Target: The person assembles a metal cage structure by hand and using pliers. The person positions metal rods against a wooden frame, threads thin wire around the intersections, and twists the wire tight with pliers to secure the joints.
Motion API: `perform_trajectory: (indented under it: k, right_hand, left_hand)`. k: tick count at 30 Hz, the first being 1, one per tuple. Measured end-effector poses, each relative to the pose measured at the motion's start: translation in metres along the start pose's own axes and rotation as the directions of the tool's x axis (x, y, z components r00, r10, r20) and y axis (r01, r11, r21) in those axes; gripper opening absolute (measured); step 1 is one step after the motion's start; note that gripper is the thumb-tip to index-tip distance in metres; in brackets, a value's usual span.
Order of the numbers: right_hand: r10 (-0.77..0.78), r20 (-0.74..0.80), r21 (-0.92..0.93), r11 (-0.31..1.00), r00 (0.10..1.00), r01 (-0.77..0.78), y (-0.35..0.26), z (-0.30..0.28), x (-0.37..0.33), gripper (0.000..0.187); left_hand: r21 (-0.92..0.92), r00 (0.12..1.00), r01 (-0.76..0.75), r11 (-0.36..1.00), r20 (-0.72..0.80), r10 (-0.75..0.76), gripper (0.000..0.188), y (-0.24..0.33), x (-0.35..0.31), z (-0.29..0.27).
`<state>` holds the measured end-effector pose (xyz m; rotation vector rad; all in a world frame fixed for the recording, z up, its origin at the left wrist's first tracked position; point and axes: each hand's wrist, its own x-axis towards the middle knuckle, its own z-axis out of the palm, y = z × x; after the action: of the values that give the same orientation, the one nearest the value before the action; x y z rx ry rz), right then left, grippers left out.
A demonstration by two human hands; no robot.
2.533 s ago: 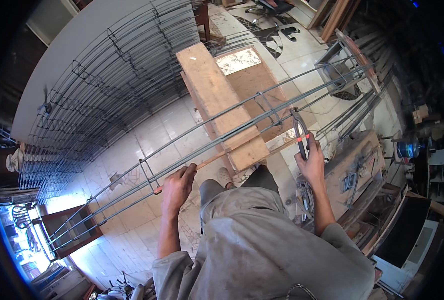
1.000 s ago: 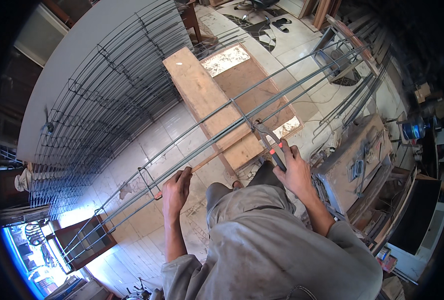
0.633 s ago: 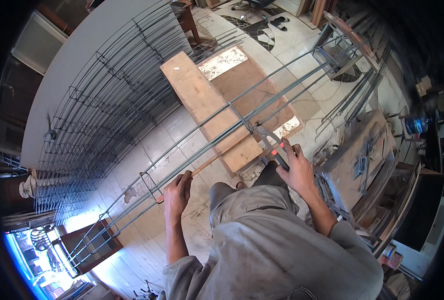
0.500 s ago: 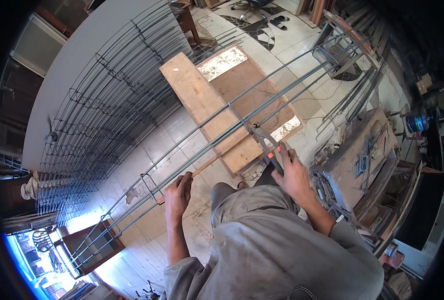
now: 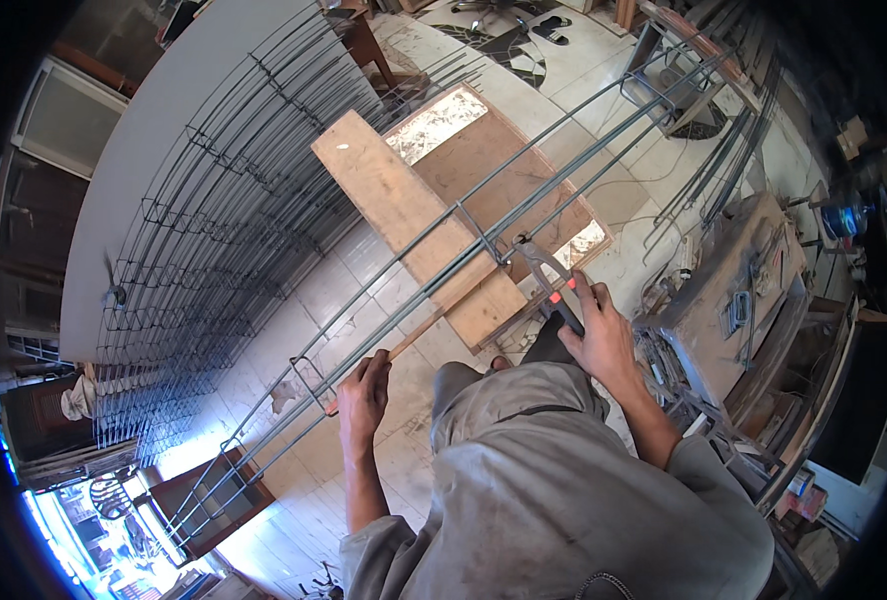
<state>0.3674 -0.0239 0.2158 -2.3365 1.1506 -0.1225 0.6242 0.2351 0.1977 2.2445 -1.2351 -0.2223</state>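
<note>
My right hand (image 5: 604, 335) is closed around the handles of metal pincers (image 5: 542, 265) with orange marks on the grips. Their jaws are beside a square wire stirrup (image 5: 482, 232) on a long cage of thin steel bars (image 5: 414, 292). Lower left, my left hand (image 5: 364, 390) wraps around a slim orange-brown stick (image 5: 416, 334) that lines up with the cage's near bar. Whether those fingers also grip the bar is hidden. Under the cage, a wooden plank (image 5: 394, 200) crosses a brown panel (image 5: 504, 165) with white-patched ends.
Finished-looking bar cages (image 5: 224, 190) stand stacked against a grey sheet (image 5: 124, 180) on the left. To the right is a cluttered workbench (image 5: 729, 300). At the far end, the cage reaches a small stand (image 5: 664, 95). Loose bars (image 5: 729, 160) lie nearby on the tiled floor (image 5: 309, 300).
The view has turned slightly, shifting the scene. Both hands keep their holds, and the pincers remain beside the same stirrup.
</note>
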Motion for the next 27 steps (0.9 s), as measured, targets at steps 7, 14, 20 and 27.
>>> perform_trajectory:
  k: [7,14,20,27]
  right_hand:
    - [-0.065,0.001,0.058,0.996,0.998,0.065,0.009,0.002,-0.005,0.085]
    - [0.145,0.054,0.174,0.973,0.988,-0.152,0.043,0.029,-0.039,0.083]
    - [0.003,0.007,0.204,0.979,1.0,-0.005,0.035,0.048,-0.045,0.079]
    - [0.016,0.128,0.177,0.983,0.992,-0.038,0.024,0.027,-0.038,0.082]
  left_hand:
    - [-0.005,1.0,0.003,1.0,-0.006,-0.003,0.023,0.001,0.0,0.0]
    - [0.015,1.0,0.012,1.0,0.012,-0.012,0.024,0.002,0.0,0.0]
    - [0.011,1.0,-0.011,1.0,-0.013,0.011,0.025,-0.004,-0.002,0.002]
    - [0.024,1.0,0.013,1.0,0.015,-0.014,0.024,0.002,0.001,-0.001]
